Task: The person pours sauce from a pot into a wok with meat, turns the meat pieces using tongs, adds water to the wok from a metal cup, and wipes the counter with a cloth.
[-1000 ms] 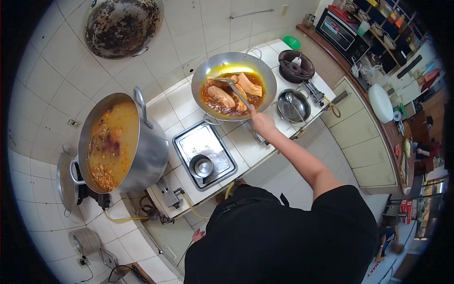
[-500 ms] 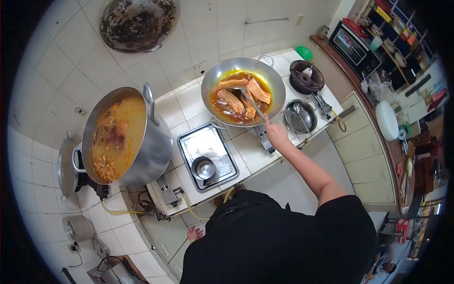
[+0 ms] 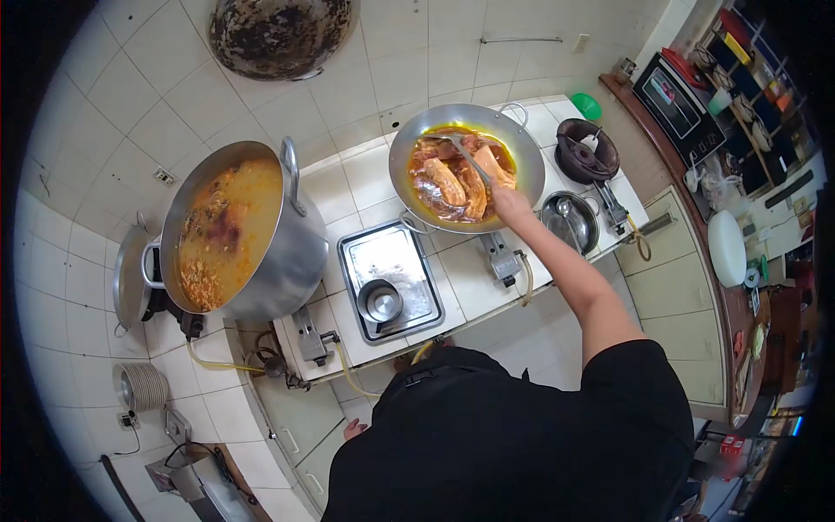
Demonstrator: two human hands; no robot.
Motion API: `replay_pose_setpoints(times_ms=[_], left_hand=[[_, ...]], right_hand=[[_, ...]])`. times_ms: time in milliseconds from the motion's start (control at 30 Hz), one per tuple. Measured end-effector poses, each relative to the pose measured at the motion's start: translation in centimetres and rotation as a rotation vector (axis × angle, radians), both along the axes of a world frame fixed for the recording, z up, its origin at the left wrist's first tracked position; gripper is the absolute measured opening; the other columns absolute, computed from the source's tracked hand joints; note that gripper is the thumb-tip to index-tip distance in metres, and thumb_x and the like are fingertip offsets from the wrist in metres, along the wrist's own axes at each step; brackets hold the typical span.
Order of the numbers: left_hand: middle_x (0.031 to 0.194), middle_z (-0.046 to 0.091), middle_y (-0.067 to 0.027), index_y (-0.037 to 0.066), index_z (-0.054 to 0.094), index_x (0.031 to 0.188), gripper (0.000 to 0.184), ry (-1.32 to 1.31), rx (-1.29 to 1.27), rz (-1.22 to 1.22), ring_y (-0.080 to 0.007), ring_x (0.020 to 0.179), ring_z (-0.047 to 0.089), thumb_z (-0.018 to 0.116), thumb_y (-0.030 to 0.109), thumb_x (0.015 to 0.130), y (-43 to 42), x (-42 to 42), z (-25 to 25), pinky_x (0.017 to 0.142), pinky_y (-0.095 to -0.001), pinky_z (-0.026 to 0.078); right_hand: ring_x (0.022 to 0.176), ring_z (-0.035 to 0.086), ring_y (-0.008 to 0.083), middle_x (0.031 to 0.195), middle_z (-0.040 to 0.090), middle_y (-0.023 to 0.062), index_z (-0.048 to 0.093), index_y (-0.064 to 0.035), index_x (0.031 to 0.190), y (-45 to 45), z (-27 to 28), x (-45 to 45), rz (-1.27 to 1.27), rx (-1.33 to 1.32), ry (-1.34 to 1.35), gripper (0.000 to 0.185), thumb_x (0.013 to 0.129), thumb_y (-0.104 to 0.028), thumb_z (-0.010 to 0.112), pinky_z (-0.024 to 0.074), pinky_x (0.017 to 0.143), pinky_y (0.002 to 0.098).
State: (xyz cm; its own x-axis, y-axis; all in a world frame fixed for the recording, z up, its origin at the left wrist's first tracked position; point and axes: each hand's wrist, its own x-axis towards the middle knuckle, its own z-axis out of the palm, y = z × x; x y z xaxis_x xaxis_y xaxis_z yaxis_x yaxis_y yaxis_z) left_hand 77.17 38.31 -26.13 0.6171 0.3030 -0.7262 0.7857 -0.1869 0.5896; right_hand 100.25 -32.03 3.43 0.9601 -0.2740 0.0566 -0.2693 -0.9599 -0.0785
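Observation:
My right hand [image 3: 513, 207] is closed round the handle of a long metal spatula [image 3: 472, 163]. The spatula's head is partly sunk in brown, oily sauce inside a wide wok [image 3: 405, 184]. Thick slabs of meat [image 3: 445, 181] lie in that sauce, and one slab [image 3: 497, 166] sits close to my fingers. Down by my body, my left hand [image 3: 354, 428] hangs beside the counter front, holding nothing I can see. Its fingers are only partly visible, slightly apart; my black shirt hides the rest.
Left of the wok, a large pot [image 3: 300, 252] of orange broth stands tilted in view. Between them a metal tray [image 3: 404, 270] bears a small steel pot [image 3: 380, 303]. To the right are a steel bowl [image 3: 584, 228] with a ladle and a dark burner [image 3: 581, 158]. Gas hoses [image 3: 527, 283] run along the counter front.
My right hand has moved further over the wok, and the spatula's head has shifted toward the far side of the sauce. The meat slabs have shifted. My left hand shows less.

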Motion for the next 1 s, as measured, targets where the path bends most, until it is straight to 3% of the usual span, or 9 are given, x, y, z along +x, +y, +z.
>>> replay_pose_setpoints(times_ms=[100, 233, 333, 567, 700, 733, 833, 933, 1000], left_hand=[[0.098, 0.059, -0.0296, -0.004, 0.044, 0.125, 0.059, -0.024, -0.059, 0.009, -0.0367, 0.076, 0.064, 0.050, -0.012, 0.067, 0.7, -0.4, -1.7, 0.065, -0.0422, 0.055], [0.098, 0.059, -0.0281, -0.003, 0.046, 0.124, 0.057, 0.047, -0.259, 0.282, -0.0351, 0.073, 0.065, 0.048, -0.011, 0.068, -1.1, 0.0, 0.6, 0.064, -0.0412, 0.055], [0.099, 0.059, -0.0292, -0.003, 0.045, 0.124, 0.055, 0.043, -0.225, 0.225, -0.0352, 0.070, 0.065, 0.045, -0.010, 0.070, -2.3, -0.6, 1.0, 0.061, -0.0410, 0.055], [0.104, 0.056, -0.0305, -0.003, 0.041, 0.128, 0.056, 0.094, -0.251, 0.156, -0.0368, 0.075, 0.065, 0.044, -0.011, 0.073, -2.0, -0.2, 0.5, 0.062, -0.0405, 0.056], [0.104, 0.056, -0.0296, -0.002, 0.041, 0.128, 0.055, 0.127, -0.277, 0.126, -0.0361, 0.077, 0.065, 0.044, -0.010, 0.074, -2.2, 1.6, 3.0, 0.063, -0.0403, 0.056], [0.104, 0.056, -0.0293, -0.002, 0.041, 0.128, 0.054, 0.133, -0.277, 0.117, -0.0358, 0.076, 0.065, 0.044, -0.009, 0.074, -2.0, 1.9, 3.2, 0.063, -0.0403, 0.056], [0.104, 0.057, -0.0283, -0.002, 0.042, 0.128, 0.053, 0.167, -0.263, 0.042, -0.0350, 0.076, 0.065, 0.044, -0.008, 0.075, -2.0, 2.1, 2.8, 0.062, -0.0400, 0.055], [0.103, 0.058, -0.0274, -0.001, 0.043, 0.127, 0.052, 0.203, -0.267, -0.044, -0.0341, 0.075, 0.065, 0.044, -0.007, 0.076, -2.2, 3.1, 1.6, 0.062, -0.0397, 0.055], [0.103, 0.058, -0.0268, -0.001, 0.043, 0.127, 0.051, 0.227, -0.270, -0.096, -0.0335, 0.074, 0.065, 0.044, -0.006, 0.076, -2.2, 3.7, 1.1, 0.061, -0.0395, 0.055]], right_hand=[[0.072, 0.062, 0.0366, 0.080, 0.063, 0.0213, 0.037, 0.0064, 0.126, -0.6, 2.3, -0.9, 0.019, 0.009, -0.033, 0.043, 0.085, -0.008, 0.038, 0.0494, 0.059, 0.0458], [0.067, 0.061, 0.0390, 0.072, 0.061, 0.0225, 0.036, 0.0039, 0.130, 2.1, 4.9, -6.1, 0.008, 0.102, -0.143, 0.051, 0.080, -0.005, 0.042, 0.0489, 0.059, 0.0473], [0.064, 0.061, 0.0385, 0.071, 0.061, 0.0220, 0.031, 0.0000, 0.135, 4.2, 5.7, -8.1, -0.053, 0.110, 0.076, 0.059, 0.077, -0.005, 0.045, 0.0493, 0.059, 0.0478], [0.068, 0.063, 0.0369, 0.074, 0.063, 0.0222, 0.029, -0.0038, 0.137, 4.6, 0.2, -6.8, -0.164, 0.112, 0.121, 0.063, 0.077, -0.005, 0.046, 0.0505, 0.062, 0.0467], [0.061, 0.059, 0.0393, 0.070, 0.059, 0.0259, 0.037, -0.0049, 0.133, 7.6, 3.5, -7.9, -0.261, 0.308, -0.126, 0.052, 0.082, -0.011, 0.047, 0.0462, 0.058, 0.0506], [0.050, 0.057, 0.0323, 0.059, 0.057, 0.0192, 0.037, -0.0060, 0.133, 7.6, 1.9, -8.1, -0.214, 0.283, -0.289, 0.046, 0.088, -0.017, 0.046, 0.0448, 0.046, 0.0440], [0.037, 0.044, 0.0159, 0.051, 0.047, 0.0039, 0.038, -0.0088, 0.132, 7.1, 1.8, -9.7, -0.305, 1.202, -0.349, 0.042, 0.092, -0.021, 0.045, 0.0355, 0.034, 0.0305], [0.038, 0.032, 0.0054, 0.053, 0.036, -0.0034, 0.046, -0.0108, 0.123, 8.2, 3.9, -13.6, -0.575, 1.910, -0.470, 0.033, 0.094, -0.026, 0.042, 0.0278, 0.033, 0.0201], [0.037, 0.030, 0.0052, 0.054, 0.036, -0.0028, 0.048, -0.0117, 0.119, 9.1, 5.8, -17.3, -0.589, 1.891, -0.608, 0.029, 0.095, -0.025, 0.041, 0.0266, 0.032, 0.0200]])
